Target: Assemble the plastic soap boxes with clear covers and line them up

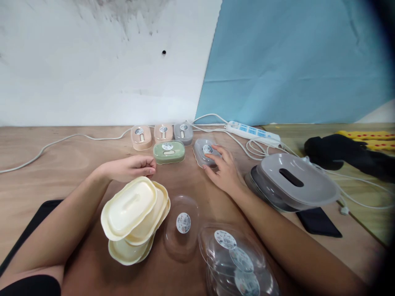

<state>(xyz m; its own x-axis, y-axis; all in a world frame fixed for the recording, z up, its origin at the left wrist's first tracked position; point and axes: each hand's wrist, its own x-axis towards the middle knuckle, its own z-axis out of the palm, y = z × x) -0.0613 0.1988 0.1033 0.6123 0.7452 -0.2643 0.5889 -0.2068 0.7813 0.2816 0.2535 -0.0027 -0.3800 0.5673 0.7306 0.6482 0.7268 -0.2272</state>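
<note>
My right hand (224, 170) rests at a grey soap box (202, 149) with a clear lid and a round sticker. Its fingers are apart, and the fingertips touch the lid's right side. Loosely curled, my left hand (134, 167) lies beside a green soap box (168, 152); nothing shows in its fingers. Below that hand is an uneven stack of cream trays (128, 209). A loose clear lid (181, 242) lies right of the stack. Several more clear lids (243, 269) are piled by my right forearm.
Two pinkish boxes (142, 139) and another grey box (183, 133) stand at the back near the wall. A power strip (253, 132) with white cables lies behind. Larger grey trays (314, 185) are stacked at right, by a dark flat item (319, 223).
</note>
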